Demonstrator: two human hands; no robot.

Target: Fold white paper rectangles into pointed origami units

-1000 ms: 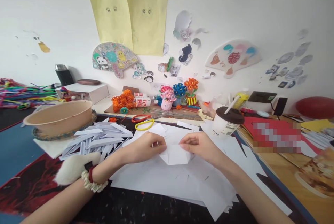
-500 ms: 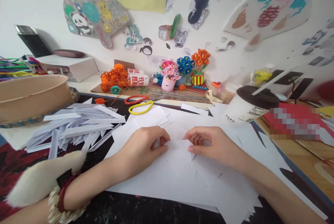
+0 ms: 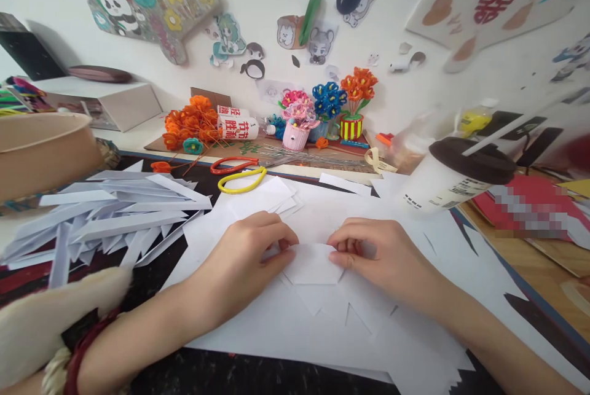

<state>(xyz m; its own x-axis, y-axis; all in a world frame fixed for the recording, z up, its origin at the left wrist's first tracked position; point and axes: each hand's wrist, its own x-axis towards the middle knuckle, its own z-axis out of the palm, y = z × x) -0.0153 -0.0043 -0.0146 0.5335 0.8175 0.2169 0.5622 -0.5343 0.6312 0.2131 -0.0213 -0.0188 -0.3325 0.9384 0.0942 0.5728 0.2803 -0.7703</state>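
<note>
A small white piece of paper [image 3: 315, 265] is held between my two hands over larger white sheets [image 3: 258, 327]. My left hand [image 3: 251, 247] pinches its left end between thumb and fingers. At the opposite end, the thumb and fingertips of my right hand [image 3: 378, 250] are closed on the same piece. Its upper edge bows slightly, and a straight edge shows toward me. Beyond my left hand lie a few small white rectangles of paper [image 3: 265, 197] and scissors with red and yellow handles [image 3: 242, 181].
Folded paper strips [image 3: 110, 211] are heaped at the left, near a round tan container [image 3: 43, 146]. A lidded cup with a straw [image 3: 454, 174] stands at the right. Flower pots [image 3: 295, 137] and loose orange flowers [image 3: 193, 121] line the back. A fluffy cream object [image 3: 59, 315] lies by my left wrist.
The small paper now shows its face and lower edge more clearly between my fingers. Both hands keep hold of it. The whole view has shifted slightly.
</note>
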